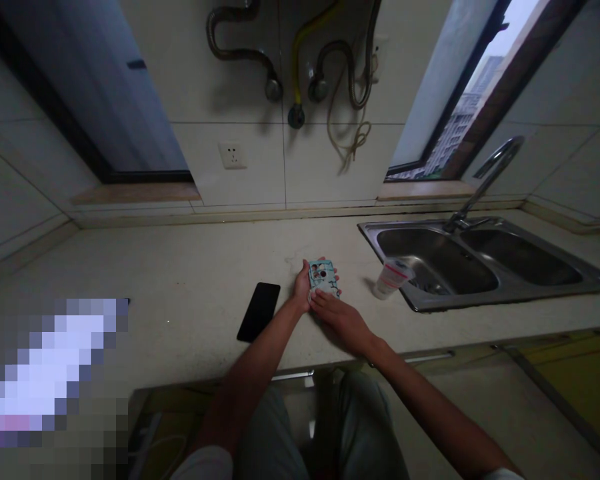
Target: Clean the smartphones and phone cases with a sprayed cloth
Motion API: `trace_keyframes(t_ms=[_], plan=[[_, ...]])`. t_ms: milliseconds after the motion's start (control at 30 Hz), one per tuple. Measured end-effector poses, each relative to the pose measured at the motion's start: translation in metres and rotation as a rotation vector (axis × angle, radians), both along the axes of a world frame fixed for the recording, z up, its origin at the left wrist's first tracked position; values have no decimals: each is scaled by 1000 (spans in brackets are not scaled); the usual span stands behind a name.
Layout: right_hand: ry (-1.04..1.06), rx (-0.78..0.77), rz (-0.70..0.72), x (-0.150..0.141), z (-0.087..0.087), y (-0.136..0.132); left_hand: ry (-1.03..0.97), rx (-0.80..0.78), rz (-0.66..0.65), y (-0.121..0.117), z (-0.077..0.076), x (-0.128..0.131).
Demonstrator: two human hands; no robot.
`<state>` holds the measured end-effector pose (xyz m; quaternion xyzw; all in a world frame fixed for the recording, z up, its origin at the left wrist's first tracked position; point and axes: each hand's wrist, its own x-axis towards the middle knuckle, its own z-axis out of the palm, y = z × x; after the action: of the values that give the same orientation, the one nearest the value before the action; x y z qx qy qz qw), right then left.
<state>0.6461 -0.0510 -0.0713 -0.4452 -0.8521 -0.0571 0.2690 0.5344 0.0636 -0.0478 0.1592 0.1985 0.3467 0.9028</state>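
Observation:
A light blue phone case (324,272) with a dark line pattern and camera holes lies in my left hand (301,288). The fingers of that hand curl round the far side of the case, with their tips showing along its right edge. My right hand (341,319) is on the near end of the case, its fingers together over the lower edge and partly covering it. On the counter, left of my forearms, rests a black smartphone (259,312), dark face up. Skin shows through the camera holes, so the case appears to hold no phone.
A clear plastic cup (391,279) with red markings leans by the rim of the steel double sink (413,301). A tap (490,173) rises behind the basins. The pale counter (170,267) runs to the tiled wall, which has a socket (233,155) and hoses (296,73). A patch at lower left is pixelated.

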Motion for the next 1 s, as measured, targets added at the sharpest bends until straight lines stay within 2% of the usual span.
trace_keyframes(t_ms=[133, 267, 533, 667, 800, 1000], plan=[[-18, 2, 90, 8, -10, -23, -11, 47, -12, 1, -1, -2], [2, 6, 102, 22, -17, -31, -24, 61, -43, -1, 0, -1], [159, -17, -71, 36, -15, -27, -23, 44, -6, 4, -6, 2], [187, -72, -151, 32, -11, -18, 3, 20, 19, 7, -11, 5], [241, -123, -215, 24, -5, -2, -29, -7, 2, 5, -10, 7], [408, -144, -254, 20, 18, 39, -64, -23, 30, 2, -2, 7]])
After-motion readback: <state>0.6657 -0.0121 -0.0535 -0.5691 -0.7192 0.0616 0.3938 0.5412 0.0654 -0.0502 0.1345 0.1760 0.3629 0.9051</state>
